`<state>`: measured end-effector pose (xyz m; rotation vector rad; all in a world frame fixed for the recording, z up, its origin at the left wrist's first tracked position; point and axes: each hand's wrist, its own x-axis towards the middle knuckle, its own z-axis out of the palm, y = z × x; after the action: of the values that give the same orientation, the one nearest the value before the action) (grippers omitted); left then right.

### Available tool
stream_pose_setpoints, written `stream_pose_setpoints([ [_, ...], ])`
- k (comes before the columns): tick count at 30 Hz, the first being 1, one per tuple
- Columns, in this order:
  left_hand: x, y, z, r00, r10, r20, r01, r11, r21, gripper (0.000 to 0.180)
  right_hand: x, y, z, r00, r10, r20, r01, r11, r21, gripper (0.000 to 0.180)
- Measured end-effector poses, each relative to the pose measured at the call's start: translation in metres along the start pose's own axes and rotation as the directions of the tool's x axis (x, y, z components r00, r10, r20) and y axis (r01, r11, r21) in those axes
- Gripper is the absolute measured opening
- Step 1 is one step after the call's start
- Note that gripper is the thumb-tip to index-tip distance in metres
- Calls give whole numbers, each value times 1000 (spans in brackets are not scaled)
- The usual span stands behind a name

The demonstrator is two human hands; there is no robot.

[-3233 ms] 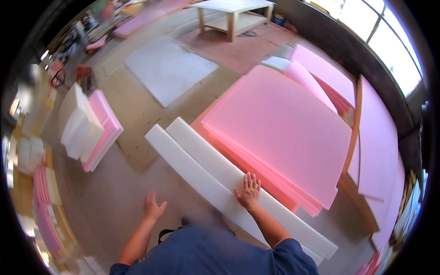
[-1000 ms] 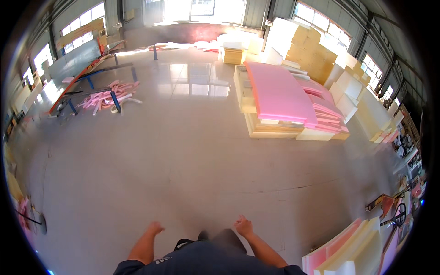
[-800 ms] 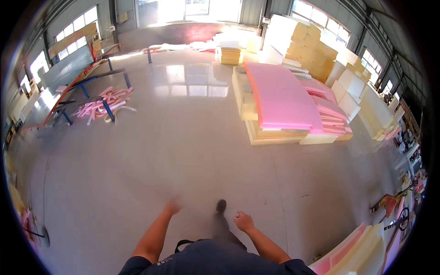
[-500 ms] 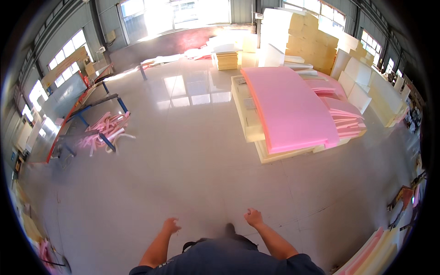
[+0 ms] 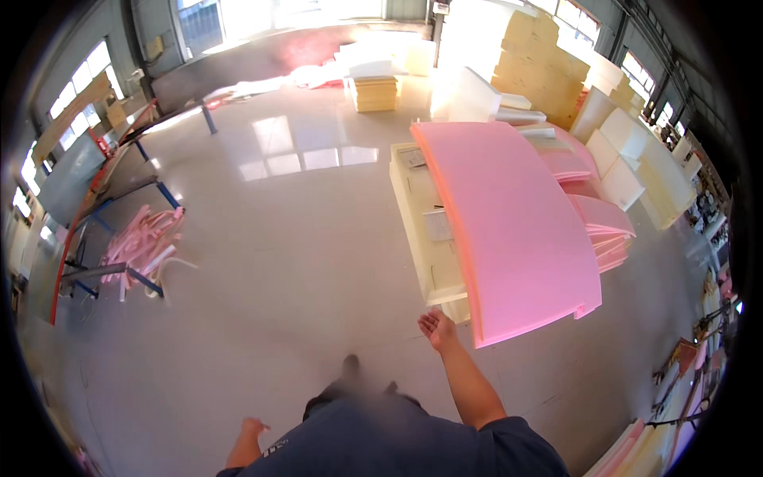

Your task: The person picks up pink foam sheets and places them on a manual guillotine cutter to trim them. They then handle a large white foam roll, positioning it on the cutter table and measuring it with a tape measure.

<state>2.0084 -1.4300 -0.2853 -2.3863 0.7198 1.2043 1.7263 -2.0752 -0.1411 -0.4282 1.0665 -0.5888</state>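
Note:
My right hand (image 5: pixel 437 327) reaches forward with its fingers apart and holds nothing. It is close to the near corner of a pile of foam. A big pink foam sheet (image 5: pixel 517 230) lies on top, its near end jutting past the pale yellow foam blocks (image 5: pixel 409 222) beneath. Whether the hand touches the pile is hard to tell; a small gap seems to show. Low at my left side hangs my left hand (image 5: pixel 253 428), empty, thumb and fingers loosely apart, away from any object.
Pink foam strips (image 5: pixel 143 242) lie heaped by blue-legged metal stands (image 5: pixel 147 282) on the left. Tall yellow foam stacks (image 5: pixel 536 60) and white foam blocks (image 5: pixel 624 171) stand at the back right. More foam sheets (image 5: pixel 628 449) lean at the lower right. Grey floor (image 5: pixel 294 238) stretches ahead.
I have stepped closer to the foam pile, which looks larger. My right hand has stretched forward and its fingers have opened; my left hand has swung down and back.

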Motion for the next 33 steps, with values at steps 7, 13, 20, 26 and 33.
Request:
stream_pose_setpoints([
  [7,124,153,-398,837,-18,-547,-345,759,-552,62,174,-99,57,991,-21,-134,79,893,444,49],
  [13,205,303,-596,648,212,-732,-614,714,-337,56,312,-154,63,906,113,-408,246,643,726,67],
  [20,196,503,-738,526,745,-410,-787,609,96,56,384,-133,38,851,55,-523,436,483,760,52],
  [26,246,665,-813,327,888,-323,-803,442,400,85,354,-173,94,739,-38,-673,671,133,729,31],
  [33,227,814,-897,-133,931,-341,-731,140,668,126,255,-256,162,646,-21,-763,763,23,646,18],
])
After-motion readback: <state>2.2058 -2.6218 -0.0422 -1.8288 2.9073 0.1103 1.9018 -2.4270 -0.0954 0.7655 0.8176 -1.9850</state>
